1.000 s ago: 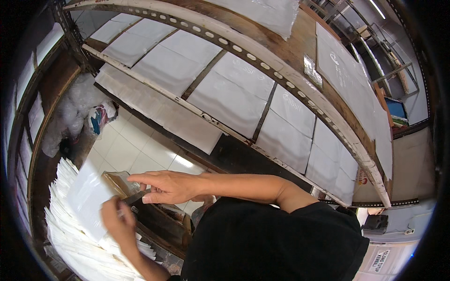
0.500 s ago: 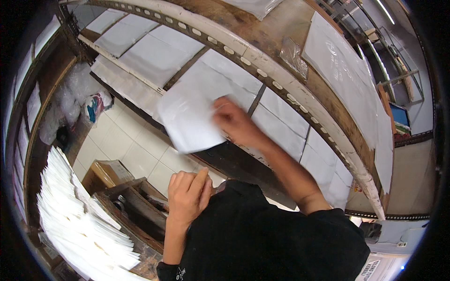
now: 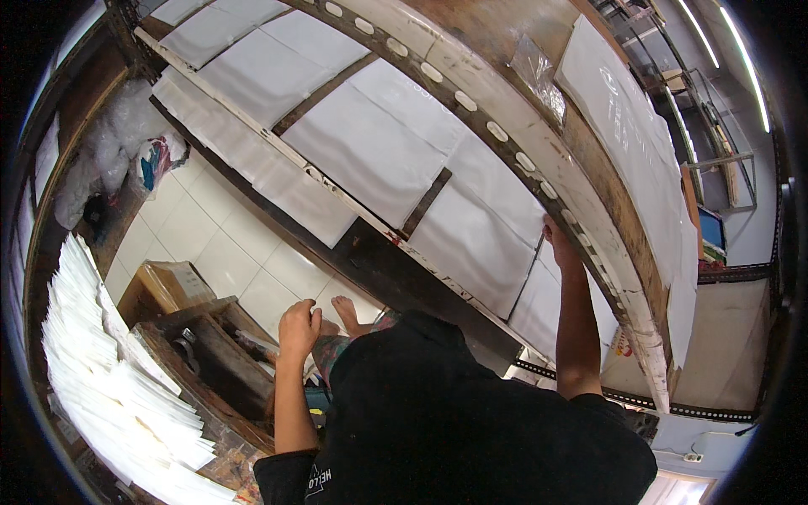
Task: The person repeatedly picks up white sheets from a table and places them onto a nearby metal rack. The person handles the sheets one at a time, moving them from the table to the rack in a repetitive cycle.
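The person's right hand [image 3: 557,242] is up at about two o'clock, fingers stretched flat against the top edge of a white sheet [image 3: 474,244] that lies on the slanted wooden rack [image 3: 589,210]. The hand presses rather than grasps: nothing is pinched, the fingers look spread on the surface. That sheet sits in a row of like sheets, edge to edge, with dark slats showing between them and a pale perforated rail running above.

The left hand [image 3: 299,324] hangs lower, near seven o'clock, loosely curled above a wooden box [image 3: 202,353]. I cannot tell whether it holds anything; nothing white shows in it.

At nine o'clock a thick fanned stack of white sheets [image 3: 109,387] stands close beside the box.

The sheet looks thin, light and limp, the sort that would flop and crease if lifted by one corner, and it seems to cling flat to the board. I'd judge it tears easily if dragged. The safest hold would be the top edge or two upper corners, with the palm smoothing downward. A crumpled clear bag [image 3: 539,71] lies on the rack top at one o'clock.
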Available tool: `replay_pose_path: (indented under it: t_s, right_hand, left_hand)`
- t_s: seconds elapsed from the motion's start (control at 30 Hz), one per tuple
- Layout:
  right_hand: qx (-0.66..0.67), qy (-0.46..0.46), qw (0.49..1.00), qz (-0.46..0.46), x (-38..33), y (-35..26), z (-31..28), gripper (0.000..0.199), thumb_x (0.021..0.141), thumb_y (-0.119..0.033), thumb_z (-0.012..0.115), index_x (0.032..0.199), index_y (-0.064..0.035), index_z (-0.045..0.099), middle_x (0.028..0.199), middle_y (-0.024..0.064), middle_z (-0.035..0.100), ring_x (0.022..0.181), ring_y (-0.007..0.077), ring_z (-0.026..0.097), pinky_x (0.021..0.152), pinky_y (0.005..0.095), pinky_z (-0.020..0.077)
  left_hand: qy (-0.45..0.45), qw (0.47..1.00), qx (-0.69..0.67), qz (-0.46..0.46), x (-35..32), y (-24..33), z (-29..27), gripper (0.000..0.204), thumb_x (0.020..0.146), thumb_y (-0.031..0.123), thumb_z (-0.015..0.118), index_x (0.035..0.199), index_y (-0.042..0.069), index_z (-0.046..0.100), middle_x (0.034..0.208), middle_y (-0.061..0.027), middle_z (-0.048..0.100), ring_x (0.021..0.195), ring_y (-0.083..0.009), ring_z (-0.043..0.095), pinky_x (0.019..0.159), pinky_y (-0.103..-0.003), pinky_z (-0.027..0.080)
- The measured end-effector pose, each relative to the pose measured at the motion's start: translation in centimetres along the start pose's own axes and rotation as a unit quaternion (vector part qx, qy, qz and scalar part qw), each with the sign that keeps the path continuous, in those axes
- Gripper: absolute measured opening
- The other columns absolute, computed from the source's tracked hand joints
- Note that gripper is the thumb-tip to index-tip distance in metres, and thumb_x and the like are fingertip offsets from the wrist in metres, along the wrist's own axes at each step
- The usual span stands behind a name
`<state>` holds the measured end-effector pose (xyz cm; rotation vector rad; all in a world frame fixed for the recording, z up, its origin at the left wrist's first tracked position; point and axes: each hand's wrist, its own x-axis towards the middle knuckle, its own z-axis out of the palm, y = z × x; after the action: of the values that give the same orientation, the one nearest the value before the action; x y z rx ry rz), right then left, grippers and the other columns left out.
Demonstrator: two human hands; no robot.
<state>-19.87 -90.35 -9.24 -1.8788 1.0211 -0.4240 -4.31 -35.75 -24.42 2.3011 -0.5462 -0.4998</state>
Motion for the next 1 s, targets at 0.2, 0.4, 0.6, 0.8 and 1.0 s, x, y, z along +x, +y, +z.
replay_pose_path:
  t_s: [0.2, 0.4, 0.6, 0.8, 1.0]
  right_hand:
    - [-0.073, 0.036, 0.995, 0.064, 2.1, 4.7, -1.6, 0.012, 0.088, -0.017, 0.067, 0.097, -0.0101, 0.062, 0.069, -0.0021, 0.056, 0.056, 0.0077, 0.052, 0.048, 0.0229, 0.0386]
    - [-0.123, 0.1, 0.983, 0.087, 1.8, 4.2, -1.3, 0.021, 0.088, -0.014, 0.065, 0.105, -0.004, 0.059, 0.071, 0.0006, 0.06, 0.056, 0.0082, 0.056, 0.048, 0.0245, 0.0415]
    - [-0.124, 0.098, 0.986, 0.058, 2.1, 4.5, -1.6, 0.025, 0.087, -0.012, 0.065, 0.107, -0.0007, 0.057, 0.071, 0.0029, 0.06, 0.057, 0.0095, 0.057, 0.048, 0.0248, 0.0428]
    - [-0.117, 0.091, 0.987, 0.062, 3.0, 6.4, -2.4, 0.029, 0.087, -0.013, 0.066, 0.111, 0.0009, 0.057, 0.073, 0.0046, 0.062, 0.057, 0.0105, 0.058, 0.046, 0.0262, 0.0438]
    - [-0.342, 0.147, 0.926, -0.065, 5.2, 9.9, -4.9, 0.027, 0.088, -0.014, 0.067, 0.109, 0.0, 0.058, 0.075, 0.0097, 0.063, 0.065, 0.0164, 0.063, 0.058, 0.0315, 0.0511]
  left_hand:
    - [-0.021, 0.999, -0.014, -0.026, -2.4, -3.7, 4.6, 0.024, 0.091, 0.018, 0.064, 0.103, -0.002, 0.067, 0.096, -0.0246, 0.069, 0.087, -0.0416, 0.068, 0.078, -0.047, 0.054]
    - [-0.03, 0.997, -0.026, -0.059, -3.6, -3.8, 5.3, 0.026, 0.092, 0.02, 0.063, 0.103, -0.002, 0.068, 0.097, -0.0247, 0.069, 0.085, -0.0407, 0.068, 0.078, -0.046, 0.054]
    - [-0.001, 0.999, -0.009, -0.051, -4.0, -4.5, 5.1, 0.027, 0.092, 0.02, 0.062, 0.105, -0.002, 0.069, 0.098, -0.0252, 0.07, 0.086, -0.0403, 0.069, 0.079, -0.046, 0.054]
    - [-0.004, 0.998, -0.035, -0.061, -4.0, -4.1, 4.3, 0.02, 0.091, 0.015, 0.062, 0.101, -0.002, 0.062, 0.099, -0.027, 0.068, 0.093, -0.0456, 0.065, 0.08, -0.051, 0.053]
    - [-0.011, 0.996, -0.044, -0.071, -4.7, -2.9, 3.5, 0.02, 0.092, 0.016, 0.062, 0.103, -0.001, 0.062, 0.1, -0.0266, 0.068, 0.094, -0.0456, 0.065, 0.081, -0.051, 0.053]
